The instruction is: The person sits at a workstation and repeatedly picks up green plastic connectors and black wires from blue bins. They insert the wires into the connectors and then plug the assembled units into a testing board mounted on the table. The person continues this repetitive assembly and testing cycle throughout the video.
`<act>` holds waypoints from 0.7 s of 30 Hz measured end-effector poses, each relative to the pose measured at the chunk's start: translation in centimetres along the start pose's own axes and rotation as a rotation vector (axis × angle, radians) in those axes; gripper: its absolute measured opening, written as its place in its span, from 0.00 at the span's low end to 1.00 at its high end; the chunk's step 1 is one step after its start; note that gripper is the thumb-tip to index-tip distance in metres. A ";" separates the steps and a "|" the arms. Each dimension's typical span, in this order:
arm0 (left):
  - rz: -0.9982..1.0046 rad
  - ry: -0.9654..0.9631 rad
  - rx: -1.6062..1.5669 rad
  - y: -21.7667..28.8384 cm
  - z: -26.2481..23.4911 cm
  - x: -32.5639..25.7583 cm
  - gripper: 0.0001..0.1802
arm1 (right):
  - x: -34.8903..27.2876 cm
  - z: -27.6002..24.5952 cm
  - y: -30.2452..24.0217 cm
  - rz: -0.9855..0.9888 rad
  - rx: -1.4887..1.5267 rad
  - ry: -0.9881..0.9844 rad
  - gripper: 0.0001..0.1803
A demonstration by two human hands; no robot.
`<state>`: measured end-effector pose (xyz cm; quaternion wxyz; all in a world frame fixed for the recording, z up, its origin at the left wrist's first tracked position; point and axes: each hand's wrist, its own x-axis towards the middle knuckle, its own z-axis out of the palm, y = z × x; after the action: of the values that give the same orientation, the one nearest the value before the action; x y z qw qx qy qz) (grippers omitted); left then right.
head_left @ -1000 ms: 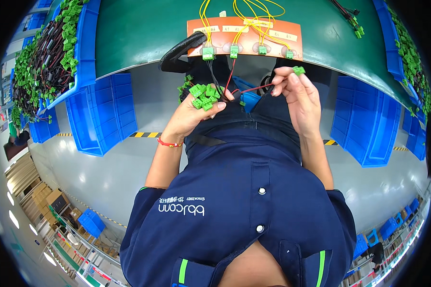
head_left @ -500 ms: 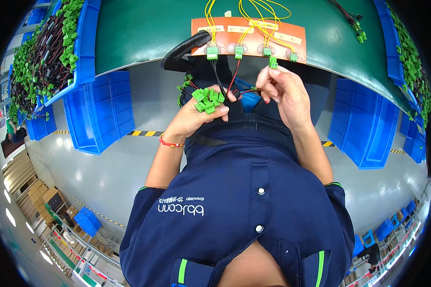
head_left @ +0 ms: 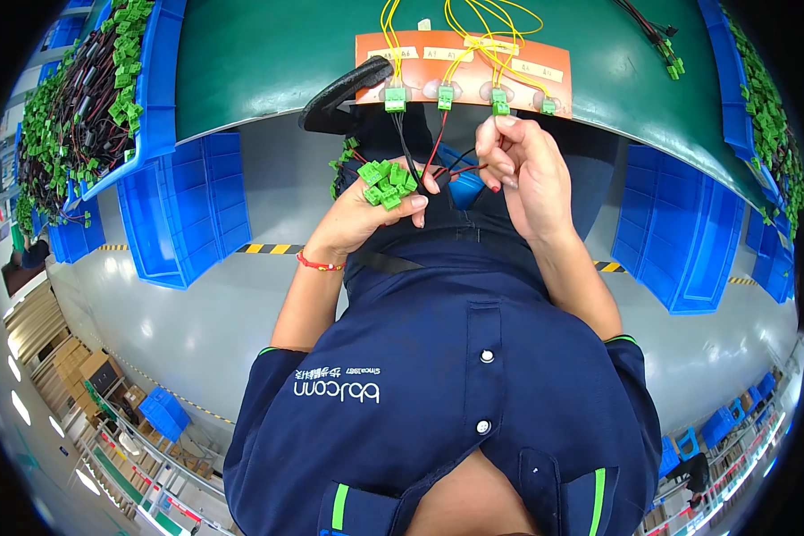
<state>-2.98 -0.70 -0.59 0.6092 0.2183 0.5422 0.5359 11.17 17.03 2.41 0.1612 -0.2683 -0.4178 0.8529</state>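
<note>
"As we look down, what lies closest to us?"

"Our navy-blue cloth shirt (head_left: 429, 357), short-sleeved, with white buttons down the front. Just beyond it comes our left hand (head_left: 359, 217), a red string bracelet (head_left: 318, 263) on its wrist."

"How do we stand with that hand's grip?"

"We have it curled around a bunch of small, blocky, bright-green plastic connectors (head_left: 387, 184). Thin black and red wires (head_left: 405, 138) run out of it, some of them toward our right hand (head_left: 531, 170)."

"What do we grasp there?"

"At its fingertips we pinch a single green plastic plug (head_left: 501, 109), held at the third green plastic socket (head_left: 499, 94) from the left on a rectangular orange board (head_left: 420, 71). We cannot tell whether it is fully seated."

"What else do we find on that board?"

"We count four such sockets along its near edge, the left two carrying plugged-in wires. Thin yellow wires (head_left: 498, 64) loop away beyond them, and a curved black strip (head_left: 322, 107) juts out at the left."

"And farther out?"

"We see the smooth green tabletop (head_left: 268, 71) beneath the board, flanked by blue plastic bins (head_left: 158, 89) heaped with green-ended black cables (head_left: 85, 112). Blue plastic crates (head_left: 188, 214) show below it over the grey floor (head_left: 196, 330), and brown cardboard boxes (head_left: 76, 357) sit well off to the left."
</note>
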 end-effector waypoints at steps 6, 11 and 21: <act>0.018 -0.002 -0.019 0.0 0.0 0.0 0.09 | 0.7 -1.1 0.1 -0.063 -0.168 -0.087 0.22; 0.007 -0.028 -0.120 0.1 0.2 -0.3 0.09 | 0.0 -3.7 0.4 -0.222 -0.634 -0.239 0.22; -0.025 -0.067 -0.219 -0.5 0.1 -0.2 0.08 | -3.5 -10.5 -0.7 0.003 -0.581 -0.198 0.09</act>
<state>-2.68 -1.00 -0.92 0.6536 0.1614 0.4623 0.5770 20.24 22.28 -1.21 0.0349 -0.2193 -0.6575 0.7199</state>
